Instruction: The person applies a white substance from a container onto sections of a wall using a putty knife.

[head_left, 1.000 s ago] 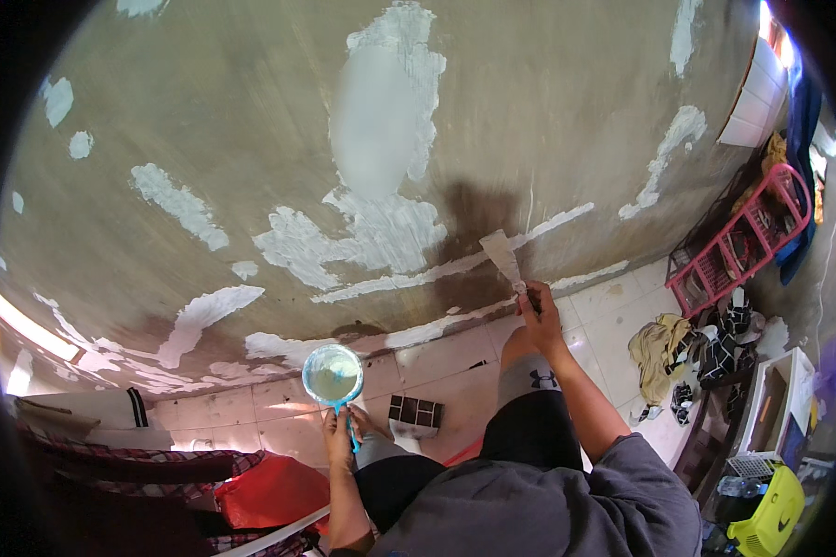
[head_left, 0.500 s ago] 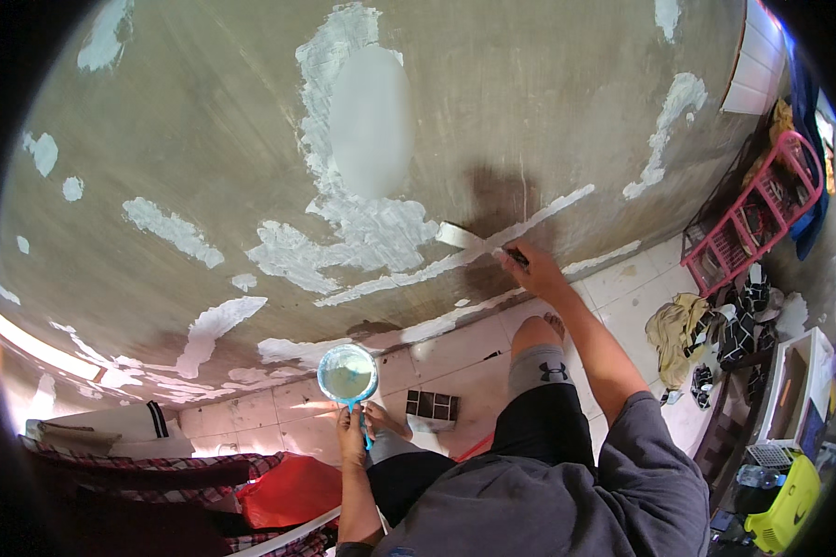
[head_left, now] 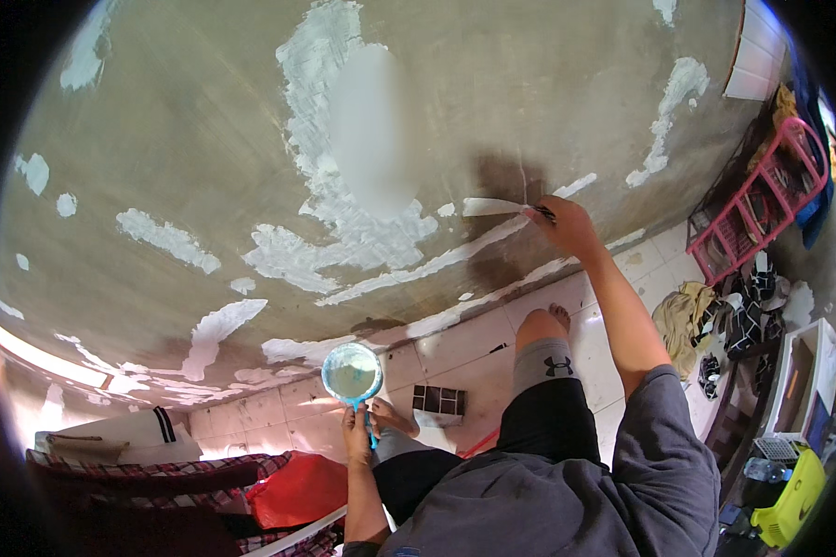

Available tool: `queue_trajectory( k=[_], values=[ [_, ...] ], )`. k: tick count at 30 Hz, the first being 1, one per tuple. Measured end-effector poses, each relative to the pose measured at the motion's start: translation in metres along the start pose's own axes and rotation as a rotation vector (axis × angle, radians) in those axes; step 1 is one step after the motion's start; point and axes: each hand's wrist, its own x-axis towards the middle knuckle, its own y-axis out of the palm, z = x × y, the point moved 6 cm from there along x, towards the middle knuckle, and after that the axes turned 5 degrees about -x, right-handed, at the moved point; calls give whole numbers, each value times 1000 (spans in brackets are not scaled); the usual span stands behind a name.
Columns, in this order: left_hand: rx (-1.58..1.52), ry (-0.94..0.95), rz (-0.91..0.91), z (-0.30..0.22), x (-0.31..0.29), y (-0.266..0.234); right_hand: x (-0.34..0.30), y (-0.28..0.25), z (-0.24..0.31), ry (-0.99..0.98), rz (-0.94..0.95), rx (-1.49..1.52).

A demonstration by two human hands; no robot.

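My right hand (head_left: 571, 226) is closed around the dark handle of a putty knife (head_left: 492, 207). The knife's pale blade lies at the grey-brown wall (head_left: 223, 111), just above a long white filler strip (head_left: 427, 265). A small white dab (head_left: 447, 210) shows beside the blade tip. Lower and to the left, my left hand (head_left: 357, 436) grips the handle of a round blue dipper (head_left: 326, 379). White paste (head_left: 349, 379) lies inside the dipper. A large patch of rough white filler (head_left: 330, 153) covers the wall left of the knife.
A pink rack (head_left: 757, 204) stands by the wall at the right, with heaped clothes (head_left: 683, 320) near it. A yellow plastic item (head_left: 794, 501) is at lower right. At lower left lie a red bag (head_left: 297, 489) and plaid cloth (head_left: 158, 469). A patterned box (head_left: 439, 402) sits on the tiled floor (head_left: 464, 353).
My right hand has moved the putty knife up and to the right along the wall. A small white dab now shows left of the blade. The left hand stays on the dipper.
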Motion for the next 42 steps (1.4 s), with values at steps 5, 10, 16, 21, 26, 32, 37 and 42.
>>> queue_trajectory(
  k=[5, 10, 16, 21, 26, 32, 37, 42],
  values=[
    [22, -13, -2, -3, 1, -3, -11, -12, 5, -121, -28, 84],
    [12, -24, -5, -3, 2, 1, 11, 5, 36, -136, -40, 32],
    [20, 23, 9, 3, 5, -4, 3, -13, 19, -51, -135, -17],
    [-2, -19, 5, 3, 2, 0, -11, -17, 16, -151, -95, -16],
    [29, -21, 8, 1, 5, -4, 1, 9, 36, -193, -47, -52],
    [25, 0, 17, 2, 5, 2, 5, 5, 6, -74, -17, -35],
    [12, -11, 3, 2, 3, -3, -20, -5, -15, -33, 65, -49],
    [28, -12, -9, -4, 0, 2, -24, 5, 4, -304, 15, 17]
  ],
)
